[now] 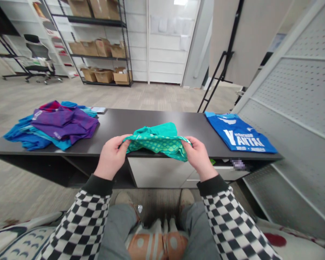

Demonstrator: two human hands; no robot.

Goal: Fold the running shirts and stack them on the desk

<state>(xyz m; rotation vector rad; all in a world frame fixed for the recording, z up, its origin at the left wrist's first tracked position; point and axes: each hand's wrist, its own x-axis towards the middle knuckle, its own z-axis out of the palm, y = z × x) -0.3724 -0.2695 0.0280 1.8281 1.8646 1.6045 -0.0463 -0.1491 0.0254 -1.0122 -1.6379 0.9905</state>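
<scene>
A green patterned shirt (158,141) is stretched between my two hands above the front edge of the dark tabletop (119,121). Its plain teal part lies on the table behind the patterned edge. My left hand (113,153) pinches the shirt's left end between thumb and fingers. At the other end, my right hand (199,155) grips the right corner the same way, and some cloth hangs over the table edge near it. Bunching of the fabric hides the shirt's full shape.
Left on the table sits a loose heap of clothes, a purple shirt (66,122) on top of blue ones. A folded blue shirt (239,133) with white lettering lies at the right. A grey perforated panel (295,119) rises beside the table's right end.
</scene>
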